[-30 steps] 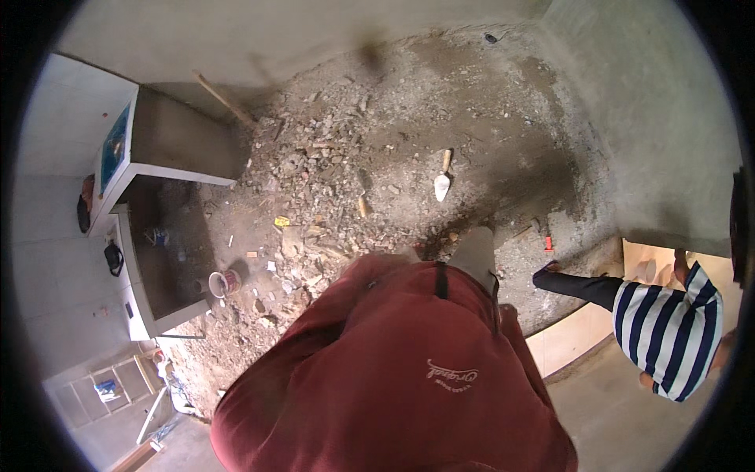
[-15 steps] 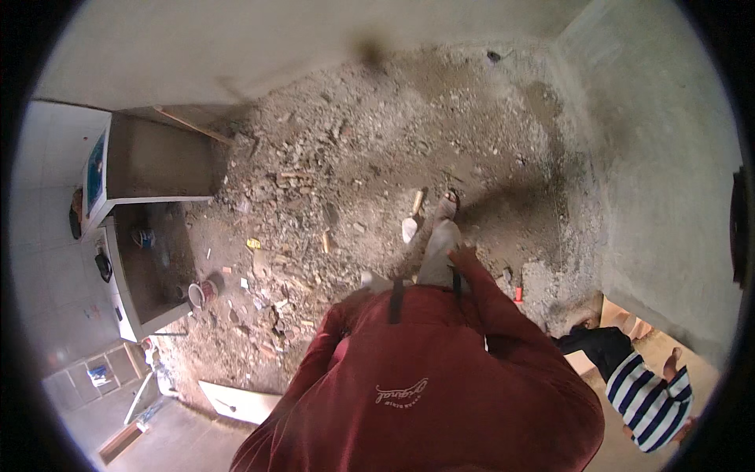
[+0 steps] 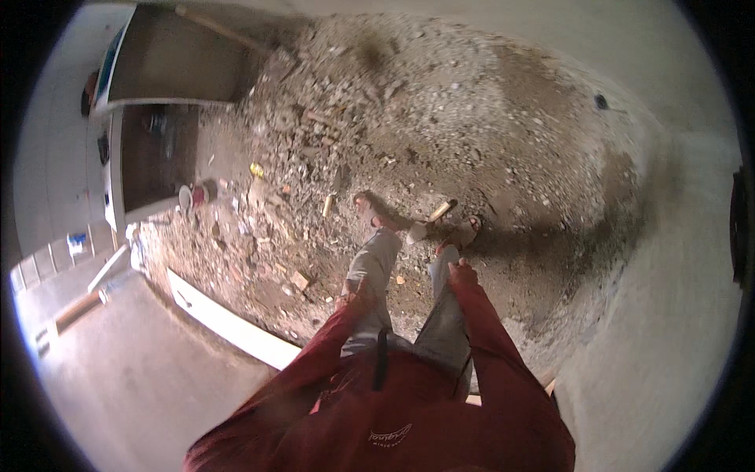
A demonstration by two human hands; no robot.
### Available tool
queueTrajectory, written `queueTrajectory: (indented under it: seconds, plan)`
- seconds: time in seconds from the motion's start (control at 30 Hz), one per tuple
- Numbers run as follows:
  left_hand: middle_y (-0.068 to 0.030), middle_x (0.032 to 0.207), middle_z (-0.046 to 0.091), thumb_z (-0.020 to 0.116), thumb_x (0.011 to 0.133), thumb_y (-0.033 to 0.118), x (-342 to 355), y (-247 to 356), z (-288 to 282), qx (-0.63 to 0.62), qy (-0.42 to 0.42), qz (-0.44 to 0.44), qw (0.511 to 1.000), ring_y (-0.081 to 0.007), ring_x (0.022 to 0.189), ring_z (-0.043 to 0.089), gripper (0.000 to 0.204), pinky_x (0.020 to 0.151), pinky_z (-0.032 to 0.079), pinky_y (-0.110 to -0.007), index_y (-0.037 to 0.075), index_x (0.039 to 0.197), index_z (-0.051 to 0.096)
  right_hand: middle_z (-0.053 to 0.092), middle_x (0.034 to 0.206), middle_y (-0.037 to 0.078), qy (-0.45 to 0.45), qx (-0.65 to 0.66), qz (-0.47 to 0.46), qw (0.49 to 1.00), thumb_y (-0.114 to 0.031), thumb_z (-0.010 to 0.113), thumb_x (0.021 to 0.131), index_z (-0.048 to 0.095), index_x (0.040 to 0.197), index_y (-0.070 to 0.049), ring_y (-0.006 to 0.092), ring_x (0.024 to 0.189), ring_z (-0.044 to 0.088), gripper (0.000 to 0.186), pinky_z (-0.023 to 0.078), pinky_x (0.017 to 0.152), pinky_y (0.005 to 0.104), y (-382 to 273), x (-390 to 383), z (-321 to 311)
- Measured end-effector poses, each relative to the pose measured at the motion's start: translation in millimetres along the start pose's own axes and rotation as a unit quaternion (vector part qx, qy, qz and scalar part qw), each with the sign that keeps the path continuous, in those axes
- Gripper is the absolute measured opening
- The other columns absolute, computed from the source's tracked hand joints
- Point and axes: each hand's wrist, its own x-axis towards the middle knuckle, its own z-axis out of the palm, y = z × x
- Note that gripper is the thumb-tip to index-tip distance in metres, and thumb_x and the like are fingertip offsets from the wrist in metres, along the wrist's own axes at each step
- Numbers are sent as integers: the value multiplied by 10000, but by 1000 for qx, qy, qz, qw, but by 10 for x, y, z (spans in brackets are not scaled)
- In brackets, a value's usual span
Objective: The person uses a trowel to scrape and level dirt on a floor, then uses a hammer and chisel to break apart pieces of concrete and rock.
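My left hand [image 3: 347, 296] is at the outer side of my left grey trouser leg [image 3: 371, 263], its fingers partly blurred and seemingly closed on the cloth. Lower on the other leg, my right hand [image 3: 462, 274] grips the right trouser leg [image 3: 442, 263] near the knee. Between my sandalled feet lies a trowel with a pale handle [image 3: 440, 211]; my leg and foot partly cover its blade [image 3: 417, 231]. Left of my left foot rests a second trowel, its wooden handle [image 3: 328, 206] toward me and its dark blade pointing away.
Rubble and loose gravel [image 3: 511, 149] cover the uneven ground. At left stand a concrete counter [image 3: 177, 104] with open bays and a tipped bucket [image 3: 187, 197]. A long white board [image 3: 228, 318] edges the paved floor [image 3: 149, 354]. Plastered walls [image 3: 668, 315] rise at right and back.
My view has swung to the right, and the person in the striped shirt is out of sight. My left foot has come forward into view, and my left hand now shows on the trouser leg.
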Motion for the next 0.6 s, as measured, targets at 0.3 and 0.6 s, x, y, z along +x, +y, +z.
queueTrajectory:
  seconds: [0.3, 0.6]
  plan:
    - [-222, 1549, 328, 638, 869, 519, 964, 91, -266, 38, -89, -143, 985, -442, 1272, 466, 731, 1032, 444, -536, 243, 1507, 411, 515, 1319, 142, -39, -91, -39, 994, -160, 723, 837, 590, 1331, -128, 361, 1279, 486, 513, 410, 1077, 471, -42, 2063, 115]
    - [-242, 1407, 493, 716, 846, 323, 1125, 80, -482, -28, 14, -114, 993, -452, 1193, 542, 552, 1013, 453, -536, 142, 1350, 581, 590, 1288, 133, -3, -299, -102, 949, -138, 528, 966, 641, 1255, -111, 335, 1306, 489, 311, 315, 1126, 549, 327, 3627, 1061]
